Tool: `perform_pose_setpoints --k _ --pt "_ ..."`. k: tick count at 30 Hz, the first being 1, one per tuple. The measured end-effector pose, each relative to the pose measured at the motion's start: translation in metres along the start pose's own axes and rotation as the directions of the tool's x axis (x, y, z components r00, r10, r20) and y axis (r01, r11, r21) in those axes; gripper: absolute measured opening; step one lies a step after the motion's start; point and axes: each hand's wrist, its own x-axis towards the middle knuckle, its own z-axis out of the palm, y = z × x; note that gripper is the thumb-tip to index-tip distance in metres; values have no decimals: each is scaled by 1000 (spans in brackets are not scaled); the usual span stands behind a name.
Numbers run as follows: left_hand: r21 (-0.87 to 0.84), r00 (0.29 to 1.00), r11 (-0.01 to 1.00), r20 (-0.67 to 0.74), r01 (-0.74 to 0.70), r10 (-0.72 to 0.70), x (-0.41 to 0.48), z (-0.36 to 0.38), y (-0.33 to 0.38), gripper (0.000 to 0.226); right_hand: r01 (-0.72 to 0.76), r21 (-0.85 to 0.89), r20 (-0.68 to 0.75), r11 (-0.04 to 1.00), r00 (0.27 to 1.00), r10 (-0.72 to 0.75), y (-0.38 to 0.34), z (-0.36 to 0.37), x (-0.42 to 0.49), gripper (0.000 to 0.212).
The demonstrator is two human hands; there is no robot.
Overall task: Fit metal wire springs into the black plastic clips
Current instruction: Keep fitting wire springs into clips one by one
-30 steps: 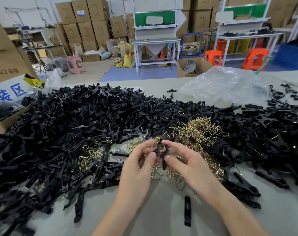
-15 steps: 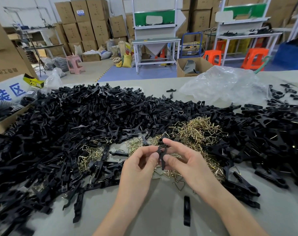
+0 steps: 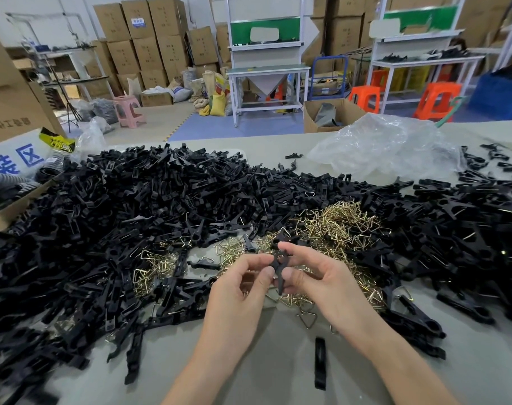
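Head view: one black clip (image 3: 279, 267) is being pinched between the curled fingertips of the left hand (image 3: 237, 290) and the right hand (image 3: 322, 285), just above the pile of wire springs (image 3: 342, 226) at the middle of the table (image 3: 278, 375); whether a spring is being seated in it cannot be told. A large heap of loose clips (image 3: 132, 214) is lying to the left, and other clips (image 3: 459, 226) at the right are showing glints of wire, so the job is being judged far from finished.
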Motion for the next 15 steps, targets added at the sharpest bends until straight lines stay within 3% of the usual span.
perform_pose_setpoints --k 8,10,12,15 --pt "119 997 990 44 -70 65 -4 -1 1 34 32 26 -20 999 999 -32 -2 -1 0 34" --pt "239 996 967 17 -88 86 -4 -1 -4 36 48 44 -74 998 996 -44 -2 -2 0 31" --pt "466 992 877 83 -119 91 -4 0 -11 47 63 78 -158 995 986 -50 -4 -7 0 25" --pt "733 968 642 243 -225 63 -5 2 -22 60 78 151 -292 985 956 -31 -5 -13 2 25"
